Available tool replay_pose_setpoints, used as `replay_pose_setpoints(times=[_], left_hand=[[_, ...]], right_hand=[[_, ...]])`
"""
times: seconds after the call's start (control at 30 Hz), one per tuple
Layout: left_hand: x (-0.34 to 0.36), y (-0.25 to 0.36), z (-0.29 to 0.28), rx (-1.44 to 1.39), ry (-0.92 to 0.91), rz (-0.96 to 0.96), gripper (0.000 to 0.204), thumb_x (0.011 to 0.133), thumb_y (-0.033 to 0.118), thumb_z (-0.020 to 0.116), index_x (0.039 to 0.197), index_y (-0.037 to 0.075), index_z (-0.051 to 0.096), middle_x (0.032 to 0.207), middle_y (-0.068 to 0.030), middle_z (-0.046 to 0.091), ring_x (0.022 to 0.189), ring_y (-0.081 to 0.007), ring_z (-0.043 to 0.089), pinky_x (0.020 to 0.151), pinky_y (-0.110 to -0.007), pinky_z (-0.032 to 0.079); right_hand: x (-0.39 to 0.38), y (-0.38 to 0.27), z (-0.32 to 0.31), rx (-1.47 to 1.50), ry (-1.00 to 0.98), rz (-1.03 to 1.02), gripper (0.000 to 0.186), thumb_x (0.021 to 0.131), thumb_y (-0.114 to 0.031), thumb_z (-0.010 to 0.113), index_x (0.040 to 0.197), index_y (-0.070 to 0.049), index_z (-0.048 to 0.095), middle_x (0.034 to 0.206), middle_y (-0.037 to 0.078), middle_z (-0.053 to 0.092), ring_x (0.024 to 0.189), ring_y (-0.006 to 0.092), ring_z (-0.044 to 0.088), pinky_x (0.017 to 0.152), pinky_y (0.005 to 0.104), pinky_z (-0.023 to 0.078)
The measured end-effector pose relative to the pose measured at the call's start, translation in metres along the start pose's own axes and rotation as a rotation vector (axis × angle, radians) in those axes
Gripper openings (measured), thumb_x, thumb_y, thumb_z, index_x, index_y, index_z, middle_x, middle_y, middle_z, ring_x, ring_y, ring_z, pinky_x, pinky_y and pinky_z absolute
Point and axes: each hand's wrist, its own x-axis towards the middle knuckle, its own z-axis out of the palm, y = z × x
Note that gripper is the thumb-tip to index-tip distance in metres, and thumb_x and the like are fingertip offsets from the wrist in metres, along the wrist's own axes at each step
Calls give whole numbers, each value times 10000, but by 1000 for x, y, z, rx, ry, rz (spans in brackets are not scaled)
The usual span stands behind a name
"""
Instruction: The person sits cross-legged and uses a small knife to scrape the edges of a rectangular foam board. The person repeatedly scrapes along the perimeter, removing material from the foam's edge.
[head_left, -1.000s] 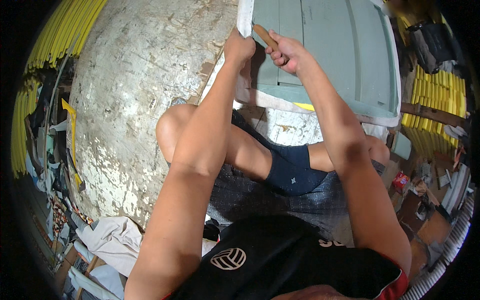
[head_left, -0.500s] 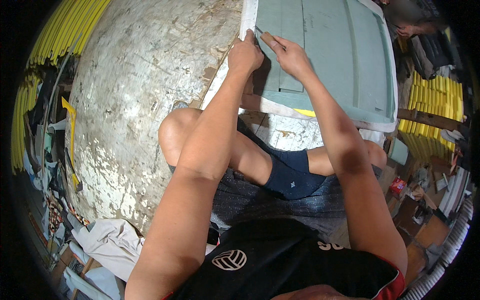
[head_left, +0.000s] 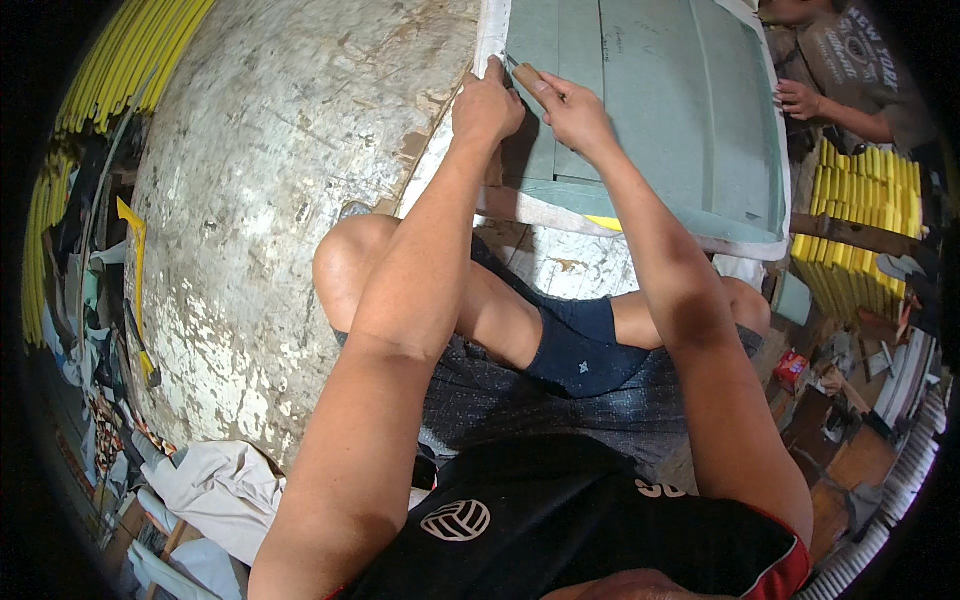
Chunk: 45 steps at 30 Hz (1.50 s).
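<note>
Now co-worker's hand [head_left: 800, 101] nearer panel [head_left: 660, 120], tool [head_left: 538, 87] in right hand [head_left: 580, 118]

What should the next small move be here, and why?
Probably slide the left hand slightly toward the body along the white edging before working the tool. The right hand grips its wooden handle, and its tip points at the edging right beside the left hand, so a slip might catch a finger. Whether the tip touches is unclear.
</note>
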Motion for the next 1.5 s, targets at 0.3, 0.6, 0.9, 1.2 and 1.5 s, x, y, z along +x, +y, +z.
replay_pose_setpoints(times=[0.3, 0.6, 0.9, 1.2, 1.5], left_hand=[[4, -1, -6, -34, -9, 20, 580, 903, 250, 621, 1456, 122, 503, 1213, -302, 646, 1116, -446, 661, 947, -497, 538], [7, -7, -7, -37, 7, 44, 520, 900, 210, 566, 1417, 160, 556, 1184, -242, 694, 1133, -419, 655, 963, -498, 523], [11, -9, -9, -84, 30, 52, 366, 884, 199, 608, 1237, 103, 606, 1109, -257, 711, 1080, -414, 681, 914, -503, 543], [14, -13, -11, -305, 104, -96, 568, 939, 233, 547, 1470, 44, 477, 1237, -329, 646, 1182, -476, 621, 995, -509, 504], [13, -25, 1, -288, 71, -44, 596, 938, 281, 594, 1452, 4, 475, 1253, -316, 646, 1194, -465, 617, 1027, -507, 483]], right_hand=[[-6, -25, -5, 863, -343, 402, 539, 1024, -344, 590, 1516, -151, 489, 836, 67, 653, 734, 202, 670, 592, 350, 556], [-26, -40, -4, -257, -40, -78, 502, 1005, -244, 539, 1506, -231, 512, 994, 262, 703, 906, 435, 709, 802, 511, 570], [-18, -37, -4, -275, -21, -191, 444, 1027, -301, 514, 1462, -222, 552, 1055, 276, 707, 954, 406, 710, 787, 526, 563], [-24, -13, 3, -618, 172, -437, 553, 968, -356, 659, 1489, -249, 509, 868, 161, 623, 744, 413, 672, 658, 513, 558], [-147, -12, -69, -361, -67, -50, 421, 926, -375, 695, 1150, -31, 602, 1012, 257, 684, 944, 459, 665, 811, 533, 507]])
